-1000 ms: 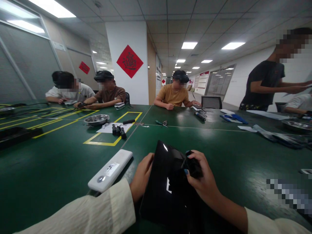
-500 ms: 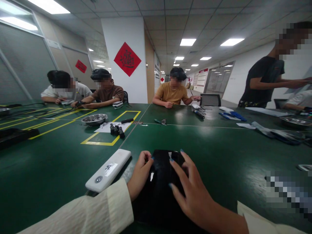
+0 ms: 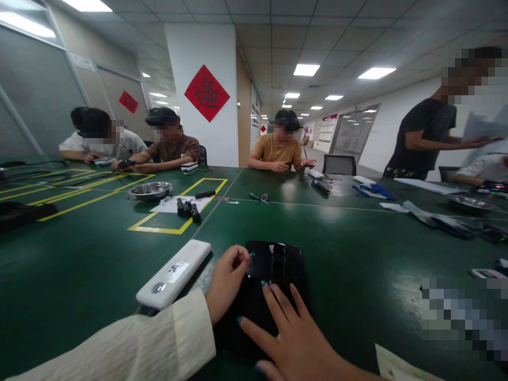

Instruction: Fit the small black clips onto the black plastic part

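A glossy black object (image 3: pixel 278 267) lies on the green table in front of me, its near part hidden by my hands and in shadow. My left hand (image 3: pixel 229 280) is at its left edge, thumb and fingers curled together; what they pinch, if anything, is too small to name. Spread fingers of my right hand (image 3: pixel 283 323) rest over the middle of the black object, holding nothing. Left of my left hand lies a white oblong device (image 3: pixel 174 275) with a numbered label and a round dark spot.
Beyond are a metal bowl (image 3: pixel 151 191), black clips (image 3: pixel 188 209) on white paper, small green-handled tool (image 3: pixel 259 198) and blue item (image 3: pixel 375 190). Several people sit across the table; one person stands at the right. A pixelated object (image 3: pixel 464 317) lies at the right.
My right hand has moved down and left over the black object, uncovering its far right part. My left hand stays at its left edge. The view has shifted slightly.
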Motion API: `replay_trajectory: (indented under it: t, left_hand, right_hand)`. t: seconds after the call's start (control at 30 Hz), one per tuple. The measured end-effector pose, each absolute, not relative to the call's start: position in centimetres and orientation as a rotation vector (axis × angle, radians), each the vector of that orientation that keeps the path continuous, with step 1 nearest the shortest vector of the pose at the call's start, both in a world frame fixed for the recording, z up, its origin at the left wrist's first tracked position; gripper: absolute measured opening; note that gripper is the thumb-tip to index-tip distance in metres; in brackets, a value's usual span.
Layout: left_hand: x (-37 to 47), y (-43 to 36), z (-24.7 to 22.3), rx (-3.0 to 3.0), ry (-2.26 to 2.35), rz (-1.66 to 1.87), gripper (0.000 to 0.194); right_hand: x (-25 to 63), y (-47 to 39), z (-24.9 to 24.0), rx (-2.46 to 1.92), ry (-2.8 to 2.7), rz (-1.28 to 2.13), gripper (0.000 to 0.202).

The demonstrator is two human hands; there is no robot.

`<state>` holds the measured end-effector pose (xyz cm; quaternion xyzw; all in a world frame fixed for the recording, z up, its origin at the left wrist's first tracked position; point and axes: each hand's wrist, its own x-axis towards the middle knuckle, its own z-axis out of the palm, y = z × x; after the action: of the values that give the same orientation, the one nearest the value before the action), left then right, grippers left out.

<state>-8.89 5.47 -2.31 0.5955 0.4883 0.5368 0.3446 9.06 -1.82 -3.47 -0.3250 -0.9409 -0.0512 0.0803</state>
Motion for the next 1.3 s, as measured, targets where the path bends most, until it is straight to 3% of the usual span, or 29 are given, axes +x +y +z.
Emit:
replay_trajectory:
  t: [0.17,0.5,0.8,1.0,1.3]
  left_hand:
    - [-9.0,5.2,-1.7,1.589,1.21,1.288,0.015]
    - [-8.7,5.1,-1.1,1.415,1.313,1.388,0.02]
    - [-8.4,4.6,-1.4,1.444,1.236,1.319,0.017]
    - [-8.5,5.1,-1.9,1.424,1.226,1.314,0.019]
    - [-8.4,4.8,-1.6,1.371,1.239,1.274,0.02]
  right_hand:
    - [8.3,-1.4,-2.1,-0.966,-2.823,0.038,0.051]
    - [7.9,-1.5,-3.5,-0.653,-2.848,-0.092,0.048]
    - [7.7,-1.9,-3.4,-0.939,-2.789,-0.173,0.043]
    - [8.1,-1.4,-1.0,-0.849,-2.848,0.118,0.045]
    - [8.0,-1.0,-2.1,-1.35,-2.623,-0.002,0.038]
